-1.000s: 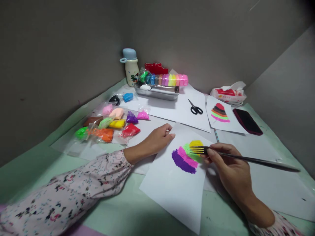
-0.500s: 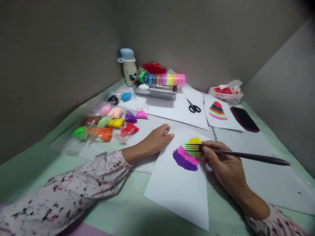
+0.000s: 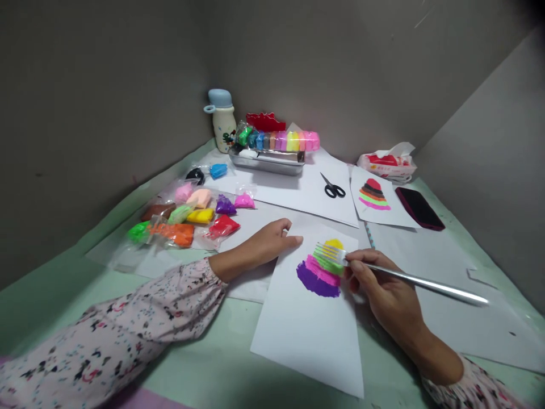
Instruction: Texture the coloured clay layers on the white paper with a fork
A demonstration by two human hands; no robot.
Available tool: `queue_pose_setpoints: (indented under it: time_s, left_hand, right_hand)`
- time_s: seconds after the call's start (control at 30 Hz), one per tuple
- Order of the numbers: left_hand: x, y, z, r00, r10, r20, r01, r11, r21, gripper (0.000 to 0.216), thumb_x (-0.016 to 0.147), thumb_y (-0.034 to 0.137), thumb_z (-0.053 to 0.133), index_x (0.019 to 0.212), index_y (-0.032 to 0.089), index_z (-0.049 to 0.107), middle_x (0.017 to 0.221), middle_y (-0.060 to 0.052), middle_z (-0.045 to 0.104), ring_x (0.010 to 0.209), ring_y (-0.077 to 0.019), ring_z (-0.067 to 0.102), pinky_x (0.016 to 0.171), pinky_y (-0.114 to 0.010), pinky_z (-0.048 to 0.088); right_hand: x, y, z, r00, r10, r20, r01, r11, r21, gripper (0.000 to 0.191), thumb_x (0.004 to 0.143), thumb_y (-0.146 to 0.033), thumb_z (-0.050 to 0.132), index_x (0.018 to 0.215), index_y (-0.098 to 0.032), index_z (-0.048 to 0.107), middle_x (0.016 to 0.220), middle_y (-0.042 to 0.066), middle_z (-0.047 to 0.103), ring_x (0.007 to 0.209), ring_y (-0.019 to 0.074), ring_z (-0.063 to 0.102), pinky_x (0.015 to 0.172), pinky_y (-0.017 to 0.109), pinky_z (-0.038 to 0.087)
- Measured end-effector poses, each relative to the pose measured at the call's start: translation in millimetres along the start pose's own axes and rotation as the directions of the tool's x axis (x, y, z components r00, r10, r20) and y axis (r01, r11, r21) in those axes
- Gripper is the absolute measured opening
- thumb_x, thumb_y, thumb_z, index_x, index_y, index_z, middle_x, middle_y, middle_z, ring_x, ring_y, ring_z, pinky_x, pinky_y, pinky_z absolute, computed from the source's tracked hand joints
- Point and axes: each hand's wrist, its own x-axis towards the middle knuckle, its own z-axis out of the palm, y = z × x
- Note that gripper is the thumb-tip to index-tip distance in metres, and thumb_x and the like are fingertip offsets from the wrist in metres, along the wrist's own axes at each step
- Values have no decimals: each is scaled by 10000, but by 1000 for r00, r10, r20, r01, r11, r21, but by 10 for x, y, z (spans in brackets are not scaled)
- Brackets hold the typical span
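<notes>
My right hand (image 3: 385,289) is closed around the neck of a metal fork (image 3: 430,284). The fork's tines lie over the green and yellow bands of a clay shape (image 3: 321,278) with purple, pink, green and yellow layers. Whether the tines touch the clay I cannot tell. The shape is on a white sheet of paper (image 3: 309,346). My left hand (image 3: 268,243) rests at the sheet's upper left edge, thumb stretched over the paper and apart from the bent index finger. Its other fingers are hidden.
Several bagged clay pieces (image 3: 200,216) lie at left. Behind are a bottle (image 3: 223,128), a metal tray (image 3: 268,165) and black-handled scissors (image 3: 334,190). A paper with a striped clay shape (image 3: 374,195), a phone (image 3: 420,209) and a tissue pack (image 3: 387,162) are at right.
The fork has rolled or tilted in my right hand, its handle now catching the light and its end a little lower. My left hand stays at the sheet's edge.
</notes>
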Motion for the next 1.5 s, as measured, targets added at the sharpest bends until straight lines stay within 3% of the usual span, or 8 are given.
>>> queue_pose_setpoints:
  time_s: [0.23, 0.47, 0.63, 0.83, 1.0, 1.2, 1.3, 1.5]
  left_hand:
    - [1, 11, 21, 992, -78, 104, 121, 847, -518, 235, 748, 248, 599, 900, 168, 438, 776, -8, 498, 688, -133, 519, 601, -281, 420]
    - [-25, 61, -32, 981, -159, 113, 195, 781, -593, 260, 627, 39, 522, 776, 194, 375, 651, 42, 425, 544, -77, 419, 480, -232, 324]
    - [-12, 17, -25, 985, -129, 114, 172, 761, -626, 184, 759, 241, 625, 822, 179, 464, 736, -7, 554, 604, -106, 508, 540, -257, 402]
    - [-17, -24, -86, 987, -134, 92, 162, 868, -470, 357, 799, 516, 594, 802, 160, 562, 735, -45, 620, 559, -120, 524, 481, -262, 371]
    - [-15, -5, -107, 981, -50, 189, 95, 967, -237, 411, 835, 557, 504, 877, 165, 622, 756, -43, 630, 574, -126, 515, 494, -260, 353]
    - [-1, 47, -75, 957, 111, 267, -136, 988, 78, 366, 868, 492, 450, 802, 162, 593, 752, -20, 580, 672, -141, 489, 609, -270, 376]
    - [-13, 65, -75, 950, 180, 256, -222, 964, 147, 289, 871, 444, 453, 814, 177, 547, 781, -7, 572, 703, -139, 482, 636, -259, 366]
    - [8, 13, -156, 966, 26, 257, -58, 991, 117, 329, 833, 328, 496, 1139, 209, 499, 752, 25, 504, 640, -130, 434, 578, -246, 337]
  right_hand:
    - [-87, 13, 9, 981, -191, -37, 187, 977, -98, 181, 911, -235, 538, 1043, -247, 661, 930, 37, 652, 808, 172, 628, 633, 302, 509]
    - [-79, 18, 55, 964, -160, -211, 153, 987, -48, 186, 935, -293, 498, 959, -210, 662, 857, 27, 627, 659, 142, 597, 600, 309, 485]
    - [-54, 27, 30, 974, -14, -226, 37, 995, 97, 262, 955, -372, 458, 896, -197, 644, 765, 14, 622, 610, 131, 589, 585, 292, 478]
    - [-78, 49, 6, 988, 34, -152, 4, 969, 248, 264, 937, -388, 484, 914, -193, 660, 688, 19, 618, 601, 159, 620, 555, 301, 500]
    - [-92, -27, -29, 978, 26, -209, 15, 981, 191, 254, 907, -407, 527, 989, -215, 670, 904, 65, 690, 713, 208, 698, 709, 378, 562]
    - [25, -356, 58, 986, 123, 112, -130, 990, 57, 224, 846, -414, 626, 915, -212, 691, 817, 49, 722, 657, 182, 704, 607, 283, 589]
    - [179, -433, 148, 980, 124, 158, -139, 987, 86, 240, 827, -417, 651, 927, -202, 687, 854, 54, 732, 659, 171, 702, 575, 262, 584]
    - [358, -169, 267, 977, 156, 148, -196, 930, 310, 319, 877, -482, 556, 1004, -204, 648, 857, 64, 725, 643, 171, 701, 568, 296, 587]
